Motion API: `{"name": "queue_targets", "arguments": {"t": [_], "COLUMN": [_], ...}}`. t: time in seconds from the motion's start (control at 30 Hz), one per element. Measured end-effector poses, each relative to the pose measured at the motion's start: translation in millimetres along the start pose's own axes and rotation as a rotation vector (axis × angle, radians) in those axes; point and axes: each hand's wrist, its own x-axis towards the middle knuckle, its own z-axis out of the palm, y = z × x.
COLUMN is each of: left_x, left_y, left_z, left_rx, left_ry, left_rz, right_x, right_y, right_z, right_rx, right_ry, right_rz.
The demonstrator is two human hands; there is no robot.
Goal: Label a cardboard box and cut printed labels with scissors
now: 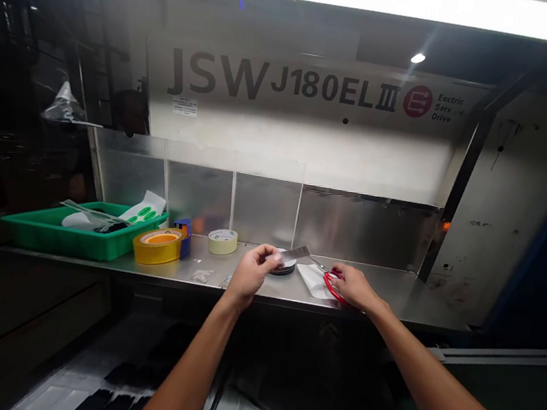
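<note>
My left hand [251, 272] pinches a small flat silvery label or strip [294, 253] above a dark round object [284, 267] on the steel shelf [402, 294]. My right hand [354, 287] rests on the shelf with its fingers around the handles of red scissors [331, 284], whose blades point left. The scissors lie over a white sheet or packet [311, 279]. The two hands are about a hand's width apart.
On the shelf's left stand a green tray [58, 235] with tools and white packets, a yellow tape roll [157, 245], a blue dispenser [184, 230] and a pale tape roll [222, 241]. Clear dividers [233, 193] rise behind. Dark parts lie below [114, 402].
</note>
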Motion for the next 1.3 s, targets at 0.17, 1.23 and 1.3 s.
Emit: {"name": "queue_targets", "arguments": {"t": [0.17,1.23,1.3], "left_x": [53,66,66], "left_y": [-4,-33,-37], "left_z": [-26.8,-34.1,-31.0], "left_rx": [0.509,0.44,0.532], "left_ry": [-0.228,0.226,0.237], "left_rz": [-0.191,-0.556,-0.513], "right_x": [3,30,21], "right_y": [3,-63,-52], "right_z": [7,29,17], "right_rx": [0.057,0.321,0.416], "right_ry": [0.052,0.071,0.115], "right_rz": [0.11,0.113,0.131]}}
